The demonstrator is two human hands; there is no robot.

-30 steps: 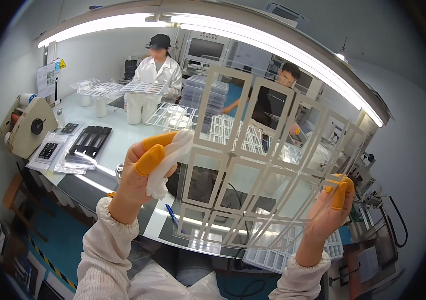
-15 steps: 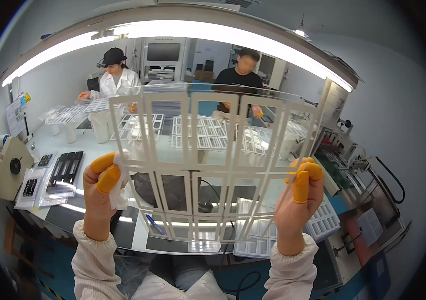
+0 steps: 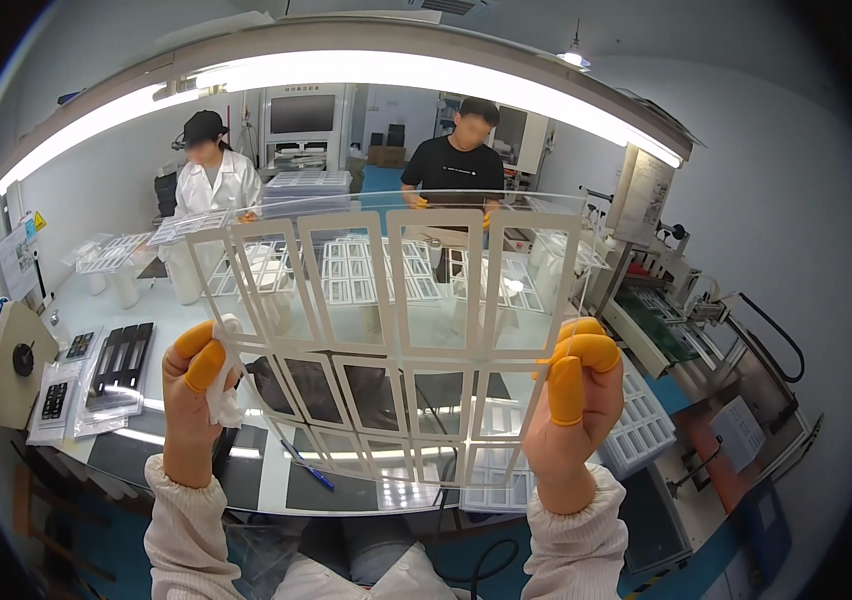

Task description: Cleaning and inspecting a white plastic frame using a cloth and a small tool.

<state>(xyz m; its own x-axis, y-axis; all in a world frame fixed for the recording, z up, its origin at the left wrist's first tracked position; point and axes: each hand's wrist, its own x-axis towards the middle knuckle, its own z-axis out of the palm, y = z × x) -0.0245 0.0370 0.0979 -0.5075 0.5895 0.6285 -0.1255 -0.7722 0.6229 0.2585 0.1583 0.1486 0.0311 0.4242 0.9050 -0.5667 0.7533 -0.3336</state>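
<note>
A clear sheet printed with rows of white rectangular frames (image 3: 396, 354) is held up in front of me, over the near side of the table. My left hand (image 3: 189, 410) pinches its left edge, with a crumpled white cloth (image 3: 226, 385) between fingers and sheet. On the opposite edge, my right hand (image 3: 586, 400) is closed with the thumb against curled fingers. Orange finger cots cover fingertips on both hands. Through the sheet I see the worktable and dark objects behind it.
A white tray of rectangular cells (image 3: 636, 425) lies right of my right hand. A blue pen (image 3: 308, 468) rests near the table's front edge. Black strips (image 3: 126, 360) in bags lie left. Two people work across the table (image 3: 161, 320), among more framed sheets. A lamp (image 3: 366, 70) spans overhead.
The sheet has shifted left and its angle has changed slightly. My right hand has come left with it; my left hand has moved a little left and down. Both grips stay closed.
</note>
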